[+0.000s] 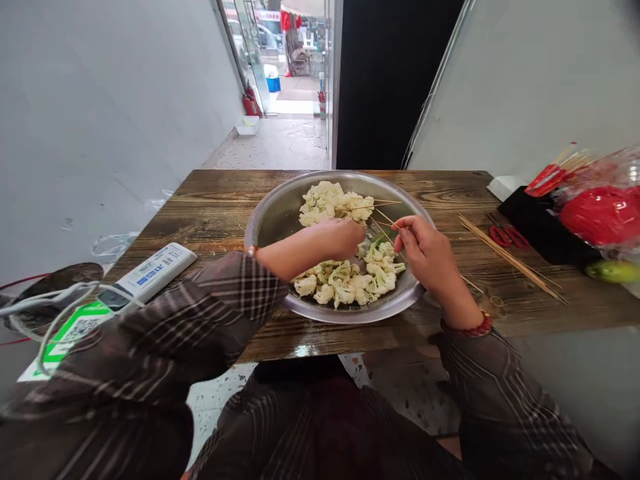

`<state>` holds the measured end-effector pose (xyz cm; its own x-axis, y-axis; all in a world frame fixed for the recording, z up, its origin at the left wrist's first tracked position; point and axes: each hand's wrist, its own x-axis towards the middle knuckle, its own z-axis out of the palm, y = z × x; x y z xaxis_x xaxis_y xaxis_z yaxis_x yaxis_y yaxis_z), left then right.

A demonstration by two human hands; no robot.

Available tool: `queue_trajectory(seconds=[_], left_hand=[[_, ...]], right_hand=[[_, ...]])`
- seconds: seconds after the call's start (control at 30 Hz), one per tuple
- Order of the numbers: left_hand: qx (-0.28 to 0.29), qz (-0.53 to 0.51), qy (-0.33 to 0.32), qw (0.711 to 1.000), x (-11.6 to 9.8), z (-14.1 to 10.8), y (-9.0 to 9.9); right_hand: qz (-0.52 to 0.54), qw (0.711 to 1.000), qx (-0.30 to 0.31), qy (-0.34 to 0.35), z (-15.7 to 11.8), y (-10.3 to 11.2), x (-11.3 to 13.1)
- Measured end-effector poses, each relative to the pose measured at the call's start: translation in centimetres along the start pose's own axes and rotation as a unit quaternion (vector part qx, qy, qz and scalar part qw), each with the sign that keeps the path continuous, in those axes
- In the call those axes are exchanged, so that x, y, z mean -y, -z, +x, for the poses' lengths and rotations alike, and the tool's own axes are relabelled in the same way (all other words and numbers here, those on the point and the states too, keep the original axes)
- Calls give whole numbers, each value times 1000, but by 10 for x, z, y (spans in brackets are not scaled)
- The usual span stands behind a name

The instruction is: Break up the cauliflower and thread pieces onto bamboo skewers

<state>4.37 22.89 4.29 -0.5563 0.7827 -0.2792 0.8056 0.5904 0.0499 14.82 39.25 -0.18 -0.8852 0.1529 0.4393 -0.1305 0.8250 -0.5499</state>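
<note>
A wide metal basin [258, 230] holds cauliflower florets [345, 283] in a near heap, with more cauliflower [320, 200] at the far side. Thin bamboo skewers [383, 201] lie over the far pieces. My right hand [425, 253], at the basin's right rim, pinches a bamboo skewer [384, 217] that slants into the basin. My left hand [345, 239] is over the middle of the basin with its fingers curled in. Its fingertips are turned away, so whatever they grip is hidden.
Loose bamboo skewers [510, 257] and red-handled scissors [500, 235] lie right on the wooden table [215, 200]. Beyond them stands a black box [540, 230] beside a red plastic bag [603, 215]. On the left are a white device [163, 270], a cable and a green QR card [75, 333].
</note>
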Motion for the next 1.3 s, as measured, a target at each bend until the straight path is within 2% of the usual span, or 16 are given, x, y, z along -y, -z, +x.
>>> queue_trajectory(seconds=[0.13,0.27,0.4,0.57,0.67,0.83,0.9,0.97,1.07,1.17,1.23,1.3], left_hand=[[-30,49,-21,998,3,28,-33],[-44,16,-23,999,16,38,-56],[-49,-17,-10,999,17,39,-51],[-97,-141,-8,985,21,24,-24],[-104,-300,-27,948,25,2,-11],[-93,-559,-36,823,25,-33,-4],[-96,-627,-24,773,23,-39,-7],[-92,-669,-22,738,21,-41,-11],[-71,-699,-34,711,20,-41,-15],[-77,-718,-33,691,19,-43,-17],[-96,-724,-26,683,20,-45,-17],[-115,-723,-22,681,21,-47,-18]], right_hand=[[4,1000,0,5,1,-1,0],[4,1000,2,10,1,-2,-1],[7,1000,-3,-3,1,-2,0],[15,1000,-3,-6,2,-1,2],[19,1000,1,-3,2,-1,1],[21,1000,2,9,2,-3,0],[25,1000,-1,13,2,-3,-2],[31,999,-9,10,2,-4,-3],[58,997,-43,-2,1,-2,-1],[104,992,-75,-10,-7,2,16],[147,987,-60,-11,-16,7,35],[228,973,-8,-21,-25,10,56]])
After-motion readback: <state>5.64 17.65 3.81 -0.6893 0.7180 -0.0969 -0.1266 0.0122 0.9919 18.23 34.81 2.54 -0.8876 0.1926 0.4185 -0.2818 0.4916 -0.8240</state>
